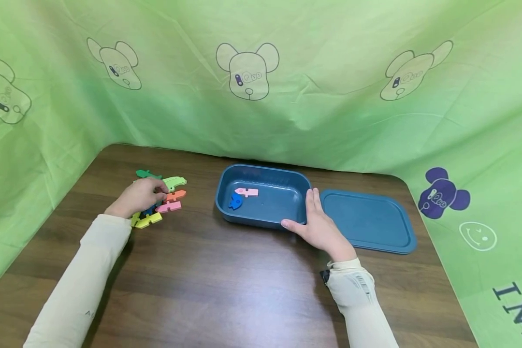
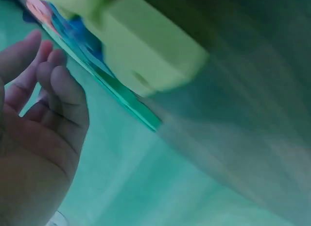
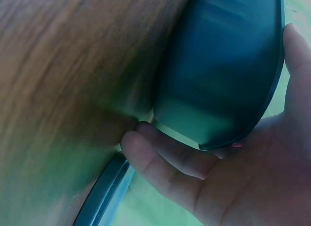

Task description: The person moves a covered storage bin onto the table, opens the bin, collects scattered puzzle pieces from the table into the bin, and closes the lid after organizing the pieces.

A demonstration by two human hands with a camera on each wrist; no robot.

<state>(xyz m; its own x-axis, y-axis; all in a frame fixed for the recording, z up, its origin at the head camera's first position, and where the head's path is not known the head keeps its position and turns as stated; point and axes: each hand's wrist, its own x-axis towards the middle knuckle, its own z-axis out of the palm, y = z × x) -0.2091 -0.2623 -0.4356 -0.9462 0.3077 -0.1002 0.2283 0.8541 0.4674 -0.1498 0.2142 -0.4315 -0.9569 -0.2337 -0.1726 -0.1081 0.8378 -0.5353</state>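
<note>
A pile of small flat coloured pieces lies at the left of the table, among them an orange piece [image 1: 176,195], a pink piece [image 1: 168,207], a yellow piece [image 1: 150,220] and a light green crocodile-shaped piece [image 1: 175,182]. Over this pile is my left hand [image 1: 143,195], its fingers loosely bent; the left wrist view shows a gap between thumb and fingers and nothing held. My right hand [image 1: 319,224] rests against the right end of a blue box [image 1: 265,224], fingers extended along its outer wall and thumb at the front rim. Inside lie a pink piece [image 1: 246,192] and a blue piece [image 1: 236,201].
Right of the box, a flat blue lid [image 1: 374,222] lies on the brown wooden table [image 1: 226,290]. A green curtain [image 1: 313,121] with printed bear heads hangs behind the table and along both sides.
</note>
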